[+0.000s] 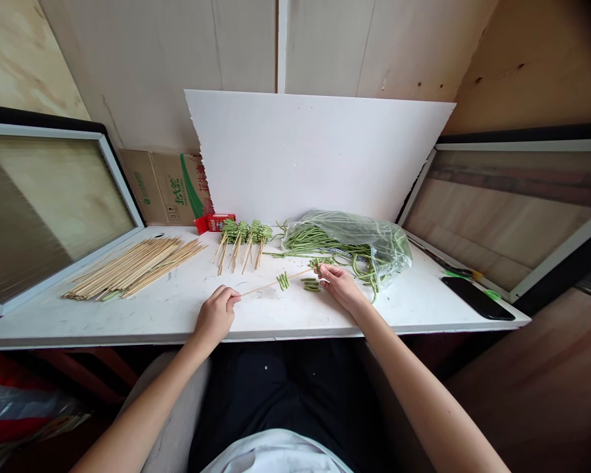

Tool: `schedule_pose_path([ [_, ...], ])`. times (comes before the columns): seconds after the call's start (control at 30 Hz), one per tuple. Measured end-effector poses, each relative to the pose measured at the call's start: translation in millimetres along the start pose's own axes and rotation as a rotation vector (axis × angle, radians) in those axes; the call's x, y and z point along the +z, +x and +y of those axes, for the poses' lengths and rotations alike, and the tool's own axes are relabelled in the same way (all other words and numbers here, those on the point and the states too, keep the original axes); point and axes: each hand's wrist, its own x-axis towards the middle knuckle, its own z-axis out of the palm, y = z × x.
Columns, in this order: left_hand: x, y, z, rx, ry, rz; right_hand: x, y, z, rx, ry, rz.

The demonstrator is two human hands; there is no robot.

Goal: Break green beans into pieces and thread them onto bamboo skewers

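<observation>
My left hand [217, 311] is closed around one end of a thin wooden skewer [268, 286], held slantwise just above the table. At the skewer's far tip, my right hand [341, 286] pinches a short piece of green bean [318, 269]; whether the tip has pierced it is too small to tell. Below the skewer lie cut bean pieces [282, 281], and another small group of pieces [310, 284] is beside my right fingers. Behind that hand, long green beans [320, 242] spill from a clear plastic bag [374, 235].
Bundles of bean-loaded skewers [246, 231] lie at the back, left of the bag. A big pile of bare skewers [132, 266] covers the left side. A black phone [477, 299] and scissors [460, 270] are at the right. A white board [320, 157] stands behind.
</observation>
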Motion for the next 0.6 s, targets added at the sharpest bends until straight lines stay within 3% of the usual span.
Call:
schedule_pose_path([
  [0.6,-0.7,-0.3,0.4,-0.052,0.026,-0.032,-1.8,4.7,9.9,-0.014,-0.035,0.02],
])
